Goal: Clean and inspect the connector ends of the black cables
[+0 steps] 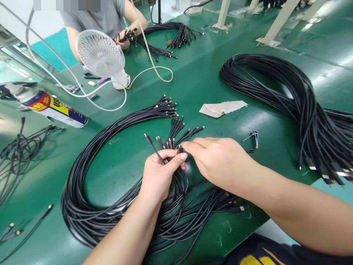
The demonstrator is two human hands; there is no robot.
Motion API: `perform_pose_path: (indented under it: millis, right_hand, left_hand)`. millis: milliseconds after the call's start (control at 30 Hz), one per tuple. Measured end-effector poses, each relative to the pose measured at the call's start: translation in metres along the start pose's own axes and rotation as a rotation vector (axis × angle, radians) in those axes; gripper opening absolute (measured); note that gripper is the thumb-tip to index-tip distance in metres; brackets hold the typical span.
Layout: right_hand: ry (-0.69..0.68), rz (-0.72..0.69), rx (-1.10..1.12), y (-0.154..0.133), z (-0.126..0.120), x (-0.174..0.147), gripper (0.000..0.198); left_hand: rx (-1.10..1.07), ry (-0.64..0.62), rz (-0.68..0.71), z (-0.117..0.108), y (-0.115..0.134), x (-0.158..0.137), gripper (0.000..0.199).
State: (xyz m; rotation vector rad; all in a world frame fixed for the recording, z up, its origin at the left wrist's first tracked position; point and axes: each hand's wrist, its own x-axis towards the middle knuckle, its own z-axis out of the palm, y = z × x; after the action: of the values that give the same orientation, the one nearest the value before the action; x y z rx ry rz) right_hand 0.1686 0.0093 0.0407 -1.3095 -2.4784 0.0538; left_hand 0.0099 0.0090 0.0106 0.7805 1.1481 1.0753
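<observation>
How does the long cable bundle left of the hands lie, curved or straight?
Curved: the cable bundle sweeps round in a wide bend, its far connectors lying beyond the left hand on the green table.

Black cables [72, 182], bundled, curved in wide loop on green table [118, 162]; metal-tipped connectors [149, 138] fanned out.

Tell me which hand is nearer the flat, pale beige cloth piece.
Right. The right hand is below the pale beige cloth in view, apart from it; the left hand is farther, lower left.
</observation>
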Motion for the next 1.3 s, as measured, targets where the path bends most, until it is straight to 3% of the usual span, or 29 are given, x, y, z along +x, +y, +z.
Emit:
perform_pose_path:
  millis: [1300]
  right_hand:
    - [-0.074, 0.038, -0.003, 0.0011, -0.0030, 0.0006, 0.025]
  left_hand:
    - [0.052, 0.005, -0.025, 0.0005, 0.0012, -0.0004, 0.014]
